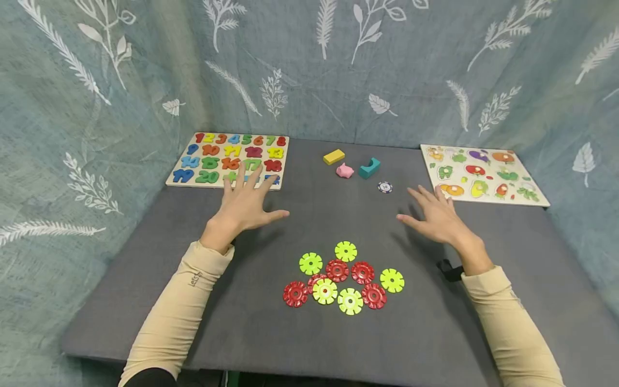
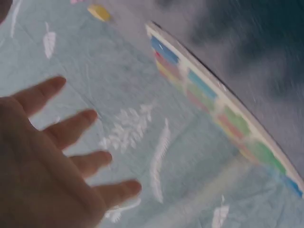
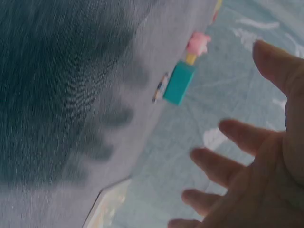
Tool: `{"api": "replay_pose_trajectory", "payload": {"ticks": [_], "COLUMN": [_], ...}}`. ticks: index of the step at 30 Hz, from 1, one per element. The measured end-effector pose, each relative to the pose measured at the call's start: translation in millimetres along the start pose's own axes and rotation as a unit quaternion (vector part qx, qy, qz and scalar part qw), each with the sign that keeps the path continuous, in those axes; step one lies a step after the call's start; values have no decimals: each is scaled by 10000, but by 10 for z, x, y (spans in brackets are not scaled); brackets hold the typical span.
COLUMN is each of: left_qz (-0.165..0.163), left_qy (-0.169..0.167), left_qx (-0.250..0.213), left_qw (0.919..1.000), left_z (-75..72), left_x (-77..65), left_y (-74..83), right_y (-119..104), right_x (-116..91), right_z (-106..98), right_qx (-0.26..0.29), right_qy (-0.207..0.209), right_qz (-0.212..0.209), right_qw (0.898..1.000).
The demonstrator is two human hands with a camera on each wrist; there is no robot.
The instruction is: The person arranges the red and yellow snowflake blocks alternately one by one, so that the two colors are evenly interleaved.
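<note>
My left hand [image 1: 245, 207] hovers with spread fingers near the front edge of the number puzzle board [image 1: 192, 184], its fingertips overlapping the board in the head view. On the other side, my right hand [image 1: 437, 217] is held out over the table, fingers spread, close to the fruit and vegetable puzzle board [image 1: 488, 200]. Neither hand holds anything. Between and nearer than the hands lies a loose group of red notched discs [image 1: 295, 294] and yellow-green notched discs [image 1: 350, 301], several of each, some overlapping.
Toward the back stand a yellow block [image 1: 333, 156], a pink pig figure [image 1: 345, 171] and a teal curved block [image 1: 369, 168]. A poker chip [image 1: 384, 187] lies in front of them. A leaf-patterned curtain [image 1: 300, 64] hangs behind the grey table [image 1: 271, 338].
</note>
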State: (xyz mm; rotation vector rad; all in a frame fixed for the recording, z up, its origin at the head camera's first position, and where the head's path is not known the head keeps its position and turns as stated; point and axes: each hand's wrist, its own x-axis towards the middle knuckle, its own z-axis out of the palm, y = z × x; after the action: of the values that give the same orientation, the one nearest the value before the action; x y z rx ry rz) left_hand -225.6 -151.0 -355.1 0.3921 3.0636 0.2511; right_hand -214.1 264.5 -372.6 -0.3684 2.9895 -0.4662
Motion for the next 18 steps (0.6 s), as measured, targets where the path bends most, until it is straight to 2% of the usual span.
{"api": "replay_pose_trajectory", "payload": {"ticks": [7, 12, 18], "left_qz": [947, 1400, 1913], "left_qy": [-370, -513, -585], "left_qx": [-86, -143, -73], "left_qw": [9948, 9887, 9798], "left_z": [126, 202, 293], "left_x": [-65, -138, -197], "left_y": [167, 288, 453], "right_y": [-197, -347, -516], "right_x": [68, 90, 27], "right_z": [107, 152, 225], "right_qx": [-4, -135, -324], "right_qy": [-558, -665, -729], "right_qz": [-624, -1016, -1664], "right_qw": [9965, 9925, 9828]}}
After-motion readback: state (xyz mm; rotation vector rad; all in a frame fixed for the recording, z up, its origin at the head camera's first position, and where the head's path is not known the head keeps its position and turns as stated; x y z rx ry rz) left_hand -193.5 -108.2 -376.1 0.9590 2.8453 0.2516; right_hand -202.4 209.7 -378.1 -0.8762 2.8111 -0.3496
